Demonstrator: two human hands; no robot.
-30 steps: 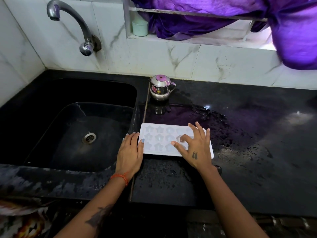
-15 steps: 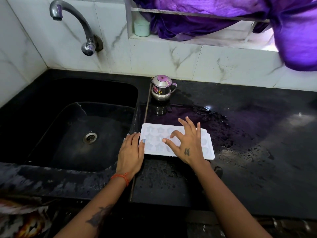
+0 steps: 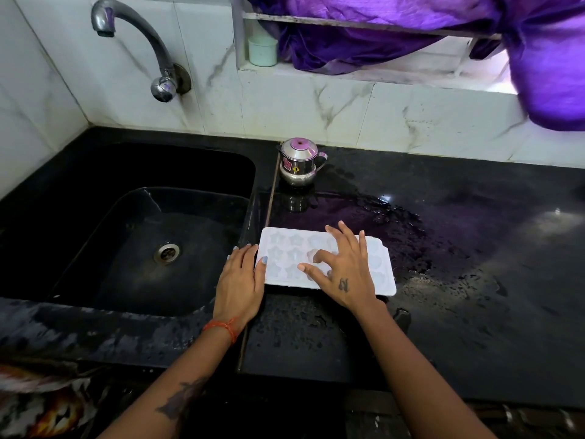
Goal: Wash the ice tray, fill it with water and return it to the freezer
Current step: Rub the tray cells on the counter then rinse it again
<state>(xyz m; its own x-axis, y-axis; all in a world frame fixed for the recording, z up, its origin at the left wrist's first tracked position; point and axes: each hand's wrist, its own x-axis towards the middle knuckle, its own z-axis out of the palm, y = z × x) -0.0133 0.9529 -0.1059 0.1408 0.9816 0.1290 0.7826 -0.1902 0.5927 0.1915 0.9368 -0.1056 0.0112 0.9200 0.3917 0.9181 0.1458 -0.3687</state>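
Observation:
A white ice tray [image 3: 286,253] with star and heart shaped moulds lies flat on the wet black counter, just right of the sink. My left hand [image 3: 239,282] lies flat against the tray's left end, thumb on its edge. My right hand [image 3: 343,270] hovers over the tray's middle with fingers spread and bent, fingertips pressing into the moulds. The hand hides part of the tray's middle cells.
The black sink [image 3: 133,242] with its drain [image 3: 166,253] lies to the left, under a metal tap [image 3: 139,42]. A small steel pot with a pink lid [image 3: 299,163] stands behind the tray. Purple cloth [image 3: 443,33] hangs over the window ledge. Water is pooled on the counter [image 3: 474,264].
My right hand has slid leftward along the tray from its right part to its middle, fingers still pressing the moulds. My left hand and the tray have stayed in place.

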